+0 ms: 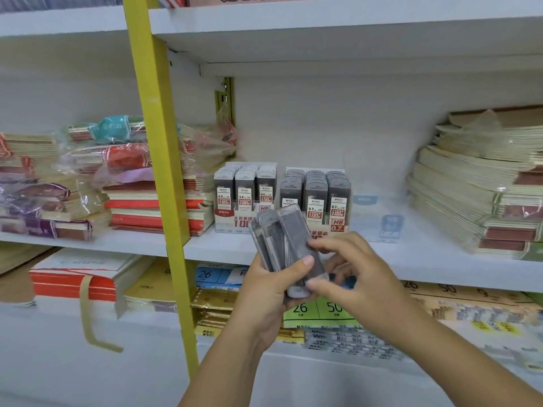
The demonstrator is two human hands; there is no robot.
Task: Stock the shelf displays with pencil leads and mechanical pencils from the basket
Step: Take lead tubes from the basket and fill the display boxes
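Several slim, smoky-grey translucent plastic lead cases (282, 245) fan out of the left hand (264, 292), its fingers curled round them and thumb across the front, held just before the white shelf board (426, 259). Right hand (358, 274) pinches the nearest case's lower end. Hard, slick, flat-sided boxes: pulling one could drag the others loose. Labels not readable here, so the white card 0.5 display (245, 198) and 0.7 display (317, 198) could get mixed. Basket not in view.
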